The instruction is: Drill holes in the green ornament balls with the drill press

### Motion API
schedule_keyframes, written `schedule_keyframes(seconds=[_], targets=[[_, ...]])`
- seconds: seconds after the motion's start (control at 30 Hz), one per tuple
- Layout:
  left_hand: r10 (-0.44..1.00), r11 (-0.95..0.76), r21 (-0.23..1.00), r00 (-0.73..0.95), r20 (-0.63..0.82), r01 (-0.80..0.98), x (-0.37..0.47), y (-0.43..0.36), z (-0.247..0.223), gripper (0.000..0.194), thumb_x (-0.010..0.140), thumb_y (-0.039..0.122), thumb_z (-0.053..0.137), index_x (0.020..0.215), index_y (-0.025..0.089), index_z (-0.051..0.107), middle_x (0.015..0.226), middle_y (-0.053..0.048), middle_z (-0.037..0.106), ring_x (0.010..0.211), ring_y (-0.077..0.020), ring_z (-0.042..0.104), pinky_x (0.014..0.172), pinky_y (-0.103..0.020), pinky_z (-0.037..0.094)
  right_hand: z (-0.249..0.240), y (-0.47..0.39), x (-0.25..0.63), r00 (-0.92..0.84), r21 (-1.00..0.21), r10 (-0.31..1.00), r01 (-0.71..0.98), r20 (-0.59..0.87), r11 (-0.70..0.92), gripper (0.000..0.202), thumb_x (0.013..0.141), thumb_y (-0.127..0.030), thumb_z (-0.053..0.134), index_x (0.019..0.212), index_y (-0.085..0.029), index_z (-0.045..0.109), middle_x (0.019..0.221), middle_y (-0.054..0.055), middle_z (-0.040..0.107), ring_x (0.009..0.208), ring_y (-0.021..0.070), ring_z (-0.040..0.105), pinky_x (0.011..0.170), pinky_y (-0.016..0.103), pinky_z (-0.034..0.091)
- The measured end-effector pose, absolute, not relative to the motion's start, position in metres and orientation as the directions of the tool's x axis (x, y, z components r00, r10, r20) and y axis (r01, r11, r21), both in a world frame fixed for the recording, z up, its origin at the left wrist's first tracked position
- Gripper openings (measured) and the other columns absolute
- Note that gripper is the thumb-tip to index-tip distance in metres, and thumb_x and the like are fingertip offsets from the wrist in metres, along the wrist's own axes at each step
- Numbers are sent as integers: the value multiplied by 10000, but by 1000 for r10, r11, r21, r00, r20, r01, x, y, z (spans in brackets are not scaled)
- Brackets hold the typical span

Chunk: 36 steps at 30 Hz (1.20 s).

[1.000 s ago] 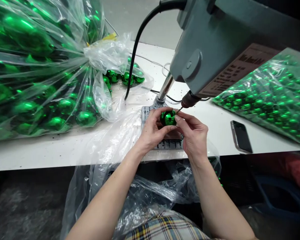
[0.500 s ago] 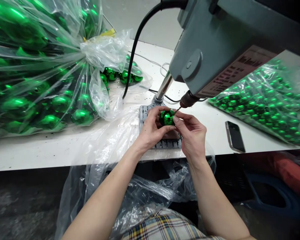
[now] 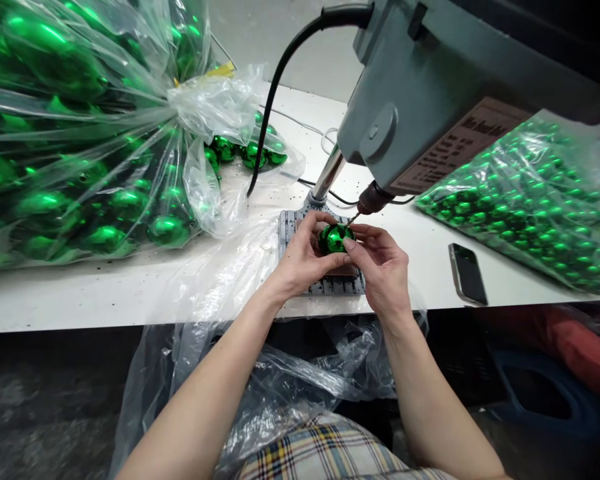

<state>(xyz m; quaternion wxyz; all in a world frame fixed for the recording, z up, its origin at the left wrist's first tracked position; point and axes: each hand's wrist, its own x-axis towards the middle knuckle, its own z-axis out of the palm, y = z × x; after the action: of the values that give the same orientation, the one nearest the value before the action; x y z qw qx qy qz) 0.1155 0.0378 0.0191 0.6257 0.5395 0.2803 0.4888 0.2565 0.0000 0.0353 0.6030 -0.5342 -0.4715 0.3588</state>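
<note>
A shiny green bauble (image 3: 336,239) is held between my two hands, just over the grey base plate (image 3: 286,233) of a bench drill press. My left hand (image 3: 304,257) curls round its left side, thumb below and fingers above. On the right, my right hand (image 3: 384,267) pinches it with thumb and fingers. The thin drill bit (image 3: 352,219) hangs from the black chuck (image 3: 374,198) and its tip meets the top of the bauble; whether it has gone in I cannot tell.
A large clear bag (image 3: 130,200) of green baubles fills the left, with loose baubles (image 3: 253,155) behind its knot. Another bag (image 3: 525,213) of small green balls lies right, near a phone (image 3: 467,273). Clear plastic sheet (image 3: 220,273) drapes over the table edge. Dark shavings dot the white tabletop.
My right thumb has shifted slightly left and down across the bauble, and the bauble appears turned a little. My left hand keeps nearly the same hold. The view has tilted slightly.
</note>
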Motion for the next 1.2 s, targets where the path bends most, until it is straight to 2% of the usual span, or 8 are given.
schedule_keyframes(seconds=[0.13, 0.3, 0.5, 0.63, 0.77, 0.93, 1.2], targets=[[913, -61, 953, 370, 174, -297, 113, 39, 21, 609, 661, 478, 897, 1049, 226, 500, 1013, -19, 574, 839, -137, 561, 749, -268, 461, 35, 1, 258, 284, -989, 948, 57, 146, 135, 339, 718, -367, 874, 992, -229, 727, 1004, 13, 753, 904, 134, 708, 860, 291, 585], [904, -25, 951, 398, 153, -308, 112, 38, 23, 638, 649, 482, 906, 1069, 228, 498, 1002, -10, 584, 841, -142, 590, 763, -280, 481, 40, 2, 260, 258, -987, 954, 89, 151, 133, 322, 732, -380, 863, 981, -223, 732, 962, 12, 755, 837, 117, 699, 793, 265, 585], [899, 0, 940, 411, 149, -340, 111, 38, 21, 607, 677, 453, 902, 1091, 221, 524, 1038, -37, 615, 890, -168, 616, 809, -307, 496, 43, 1, 259, 247, -978, 954, 164, 170, 132, 330, 754, -407, 842, 996, -222, 715, 960, 17, 750, 769, 116, 681, 716, 262, 580], [891, 17, 917, 422, 167, -399, 110, 39, 17, 586, 698, 414, 899, 1122, 216, 545, 1065, -48, 635, 931, -170, 633, 840, -302, 507, 43, 0, 261, 234, -982, 961, 153, 145, 111, 339, 765, -429, 826, 1021, -238, 712, 1000, 9, 732, 755, 104, 662, 682, 241, 574], [863, 118, 891, 489, 126, -439, 107, 41, 14, 560, 742, 354, 875, 1187, 221, 561, 1107, -56, 655, 998, -184, 650, 901, -324, 529, 43, 1, 266, 222, -992, 970, 98, 96, 76, 336, 780, -456, 809, 1025, -243, 725, 973, 4, 719, 741, 105, 652, 661, 242, 593], [846, 195, 867, 525, 88, -459, 105, 42, 10, 533, 779, 323, 846, 1241, 234, 595, 1153, -66, 658, 1047, -202, 655, 939, -355, 550, 44, 3, 270, 164, -999, 986, 19, 29, 27, 416, 724, -443, 856, 1074, -260, 728, 1034, 4, 736, 798, 120, 688, 734, 277, 623], [836, 297, 826, 548, 18, -479, 103, 38, 14, 546, 792, 348, 831, 1293, 255, 636, 1254, -82, 654, 1072, -234, 672, 963, -406, 562, 42, 4, 260, 205, -993, 975, 100, 86, 66, 462, 687, -480, 868, 1017, -220, 675, 912, 3, 729, 696, 113, 664, 632, 256, 591]])
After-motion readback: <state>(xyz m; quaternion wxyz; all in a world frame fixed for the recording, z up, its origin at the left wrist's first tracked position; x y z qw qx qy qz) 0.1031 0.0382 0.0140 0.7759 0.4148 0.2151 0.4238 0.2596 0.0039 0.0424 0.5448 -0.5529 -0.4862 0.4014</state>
